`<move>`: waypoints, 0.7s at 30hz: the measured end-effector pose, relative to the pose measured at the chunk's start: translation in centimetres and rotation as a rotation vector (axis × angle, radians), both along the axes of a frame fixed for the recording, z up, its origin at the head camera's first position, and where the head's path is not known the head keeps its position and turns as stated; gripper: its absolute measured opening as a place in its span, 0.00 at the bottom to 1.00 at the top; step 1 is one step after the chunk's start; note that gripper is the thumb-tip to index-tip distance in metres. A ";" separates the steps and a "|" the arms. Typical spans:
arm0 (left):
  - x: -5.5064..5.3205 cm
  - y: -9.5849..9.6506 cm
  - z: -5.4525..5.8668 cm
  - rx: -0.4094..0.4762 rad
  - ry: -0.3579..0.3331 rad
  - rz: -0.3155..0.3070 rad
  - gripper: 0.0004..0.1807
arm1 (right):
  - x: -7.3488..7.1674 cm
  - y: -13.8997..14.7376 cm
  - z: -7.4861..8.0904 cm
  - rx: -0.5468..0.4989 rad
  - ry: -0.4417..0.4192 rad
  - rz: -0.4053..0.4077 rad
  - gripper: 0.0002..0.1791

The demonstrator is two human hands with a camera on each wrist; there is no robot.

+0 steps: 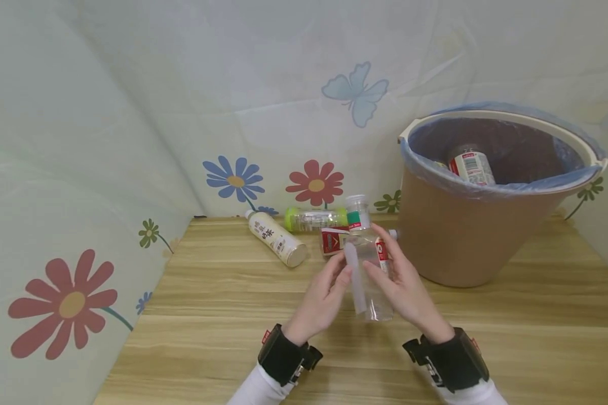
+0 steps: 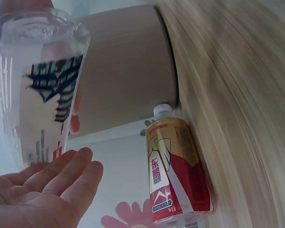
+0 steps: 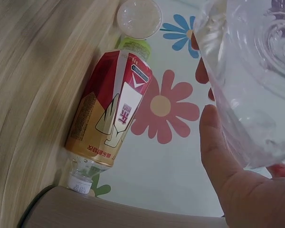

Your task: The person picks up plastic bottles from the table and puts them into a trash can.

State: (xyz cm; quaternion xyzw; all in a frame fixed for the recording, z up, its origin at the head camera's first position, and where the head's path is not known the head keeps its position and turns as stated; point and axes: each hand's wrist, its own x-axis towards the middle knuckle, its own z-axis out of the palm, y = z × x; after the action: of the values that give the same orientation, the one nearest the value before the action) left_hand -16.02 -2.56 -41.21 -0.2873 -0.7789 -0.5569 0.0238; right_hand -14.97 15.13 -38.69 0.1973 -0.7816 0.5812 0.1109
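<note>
My right hand (image 1: 402, 284) grips a clear plastic bottle (image 1: 372, 301) above the table, thumb across its front and fingers along its right side. The bottle stands nearly upright and carries a red-and-white label patch and a pale strip. Beside its left side is my left hand (image 1: 321, 295), fingertips right at the bottle. In the left wrist view the fingers (image 2: 76, 173) of that hand lie fairly straight under the bottle (image 2: 9, 95), which shows a dark printed roof pattern. From the right wrist view, the bottle's moulded base (image 3: 280, 47) faces the camera.
Behind the bottle lies a red-and-gold drink bottle (image 2: 178, 166). A cream milk-tea bottle (image 1: 276, 239) and a clear bottle with green ends (image 1: 311, 220) lie to its left. At the right stands a brown bin (image 1: 451, 236) with a blue liner, holding a labelled container (image 1: 473, 166).
</note>
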 end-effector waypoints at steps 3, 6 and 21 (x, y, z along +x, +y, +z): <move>-0.2 -0.3 -0.2 -0.033 0.022 -0.011 0.24 | 0.0 0.2 0.0 0.038 -0.006 -0.018 0.37; -0.2 -0.5 0.0 -0.068 0.039 -0.014 0.24 | 0.0 0.2 0.1 0.061 -0.019 -0.018 0.38; -0.2 -1.3 0.6 -0.158 0.065 0.073 0.26 | 0.1 0.6 0.5 0.018 -0.013 -0.008 0.37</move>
State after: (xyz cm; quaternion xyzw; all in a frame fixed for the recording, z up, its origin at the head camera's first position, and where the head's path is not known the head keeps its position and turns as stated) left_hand -16.24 -3.83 -40.57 -0.2778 -0.8292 -0.4828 0.0468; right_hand -14.90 15.68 -38.21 0.1913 -0.7883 0.5750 0.1066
